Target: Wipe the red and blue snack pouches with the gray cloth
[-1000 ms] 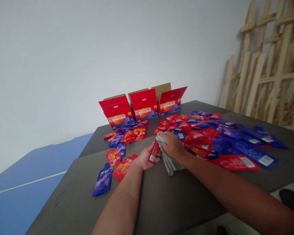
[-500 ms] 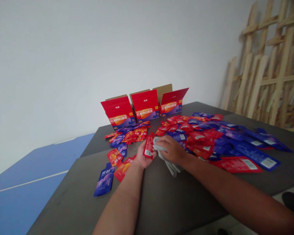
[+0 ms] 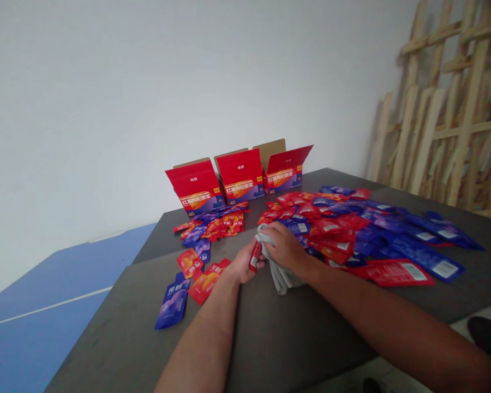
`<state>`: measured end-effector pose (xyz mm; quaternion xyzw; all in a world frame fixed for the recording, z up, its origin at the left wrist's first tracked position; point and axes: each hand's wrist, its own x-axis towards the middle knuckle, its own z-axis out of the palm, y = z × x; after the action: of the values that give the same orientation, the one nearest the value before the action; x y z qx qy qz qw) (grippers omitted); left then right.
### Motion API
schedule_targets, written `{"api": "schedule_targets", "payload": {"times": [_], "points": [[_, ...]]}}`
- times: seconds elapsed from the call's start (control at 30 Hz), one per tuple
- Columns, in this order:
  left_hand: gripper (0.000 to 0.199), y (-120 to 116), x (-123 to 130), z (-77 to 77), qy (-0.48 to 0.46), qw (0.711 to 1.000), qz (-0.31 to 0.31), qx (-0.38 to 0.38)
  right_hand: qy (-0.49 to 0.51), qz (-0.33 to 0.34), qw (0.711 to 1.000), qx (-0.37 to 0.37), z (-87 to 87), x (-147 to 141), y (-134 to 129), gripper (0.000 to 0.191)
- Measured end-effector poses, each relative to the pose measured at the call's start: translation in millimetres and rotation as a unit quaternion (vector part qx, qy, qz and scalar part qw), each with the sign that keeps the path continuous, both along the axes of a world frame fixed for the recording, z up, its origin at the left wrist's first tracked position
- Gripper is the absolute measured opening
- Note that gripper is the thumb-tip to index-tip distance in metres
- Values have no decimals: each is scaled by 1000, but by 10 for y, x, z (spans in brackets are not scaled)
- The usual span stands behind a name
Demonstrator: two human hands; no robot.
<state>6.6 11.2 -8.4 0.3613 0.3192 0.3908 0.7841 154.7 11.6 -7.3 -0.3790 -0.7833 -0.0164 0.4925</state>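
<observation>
A small red packet (image 3: pixel 255 256) is held in my left hand (image 3: pixel 244 264), its edge turned toward the camera. My right hand (image 3: pixel 285 246) grips a grey cloth (image 3: pixel 281 277) against the packet's upper end, and the rest of the cloth hangs down to the dark table (image 3: pixel 294 338). To the right spreads a large pile of red and blue packets (image 3: pixel 343 224). Left of my hands lie loose packets, among them a blue one (image 3: pixel 172 301) and an orange-red one (image 3: pixel 207 283). Behind them is a smaller pile of packets (image 3: pixel 221 224).
Three open red boxes stand in a row at the back: left box (image 3: pixel 196 188), middle box (image 3: pixel 241 177), right box (image 3: pixel 284 172). Wooden frames (image 3: pixel 450 120) lean against the wall at right. A blue surface (image 3: pixel 77 273) adjoins on the left.
The red packet has turned from showing its labelled face to a narrow side view. The cloth has come over its upper end, and my right hand has shifted slightly left.
</observation>
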Motion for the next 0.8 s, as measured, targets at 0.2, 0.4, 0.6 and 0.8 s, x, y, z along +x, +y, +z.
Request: {"api": "schedule_targets", "payload": {"times": [0.2,0.4,0.6,0.8], "points": [[27,1,-84,63,-50,995,-71,-38,85,-87,991,-51,-12,165,147,24],[21,83,-181,117,-170,983,27,-69,100,-105,989,-31,-16,243,214,19],[20,226,-249,74,-184,957,209,-83,68,-14,997,17,54,202,99,26],[29,216,-195,57,-156,974,156,-47,-130,139,979,68,54,141,-60,31]]}}
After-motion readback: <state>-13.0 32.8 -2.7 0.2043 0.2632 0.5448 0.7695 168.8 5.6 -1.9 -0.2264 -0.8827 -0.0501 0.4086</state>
